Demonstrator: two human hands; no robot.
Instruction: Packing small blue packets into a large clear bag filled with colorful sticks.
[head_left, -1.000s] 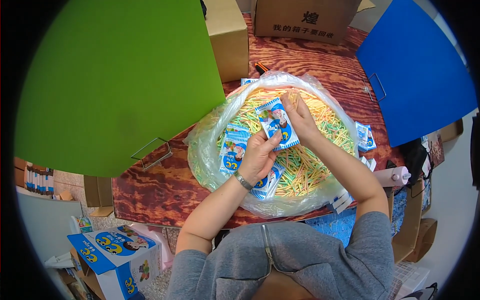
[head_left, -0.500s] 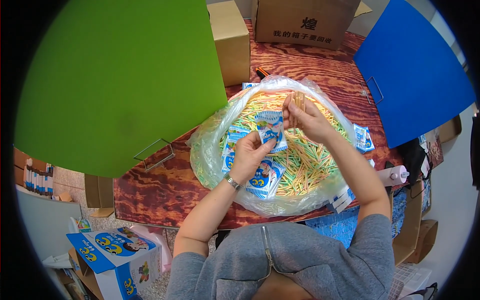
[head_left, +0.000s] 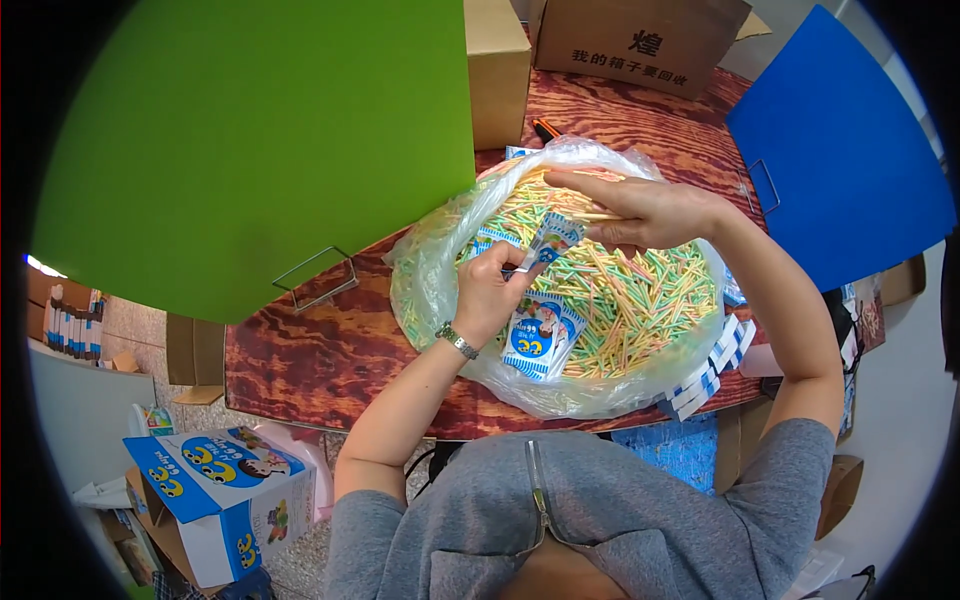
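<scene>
My left hand [head_left: 492, 292] is closed on a small blue-and-white packet [head_left: 553, 240], tilted over a big clear plastic bag [head_left: 545, 402]. Thin pastel sticks [head_left: 640, 310] in yellow, pink and green fill the bag. At the packet's upper right end, my right hand [head_left: 655, 212] reaches in with fingers stretched out and apart. A few pale stick ends [head_left: 598, 216] show in the gap between its fingers, beside the packet; whether the hand grips them is unclear. More flat blue-and-white packets [head_left: 535, 335] lie on the sticks below my left hand.
The bag stands on a red wood-grain table [head_left: 300, 375]. A green panel [head_left: 270, 150] rises at left, a blue panel [head_left: 835, 150] at right. Cardboard boxes [head_left: 640, 45] stand behind. Stacked white-and-blue pieces [head_left: 710, 370] sit at the bag's right edge. A printed carton [head_left: 215, 500] is below left.
My right hand held a bundle of sticks upright beside the packet; now it is turned level with fingers stretched. The packet in my left hand has tilted toward it. The whole view has shifted slightly.
</scene>
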